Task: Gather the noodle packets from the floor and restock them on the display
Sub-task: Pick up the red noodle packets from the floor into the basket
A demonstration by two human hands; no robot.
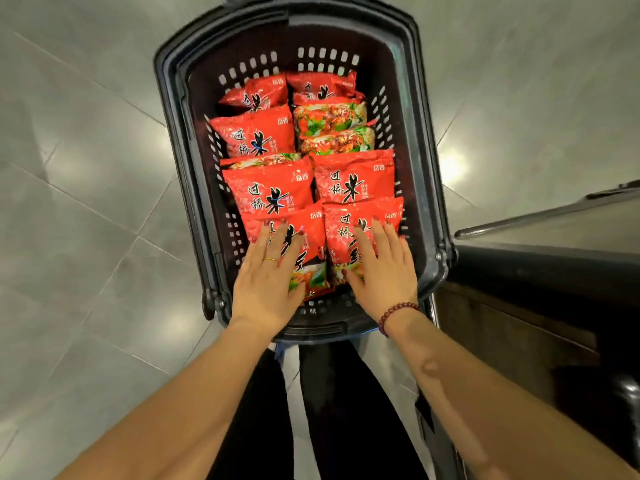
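Observation:
A dark plastic shopping basket (420, 140) stands on the floor in front of me, filled with several red noodle packets (270, 192) in two rows. My left hand (268, 275) lies flat, fingers straight, on the nearest left packet (313, 237). My right hand (382, 268) lies flat in the same way on the nearest right packet (341, 237). Neither hand curls around a packet. A gold ring is on my left hand and a red bead bracelet on my right wrist.
Grey floor tiles (86, 202) surround the basket on the left and far side. A dark display unit with a metal edge (554, 237) stands close on the right, next to the basket. My legs in black trousers (263, 410) are below the basket.

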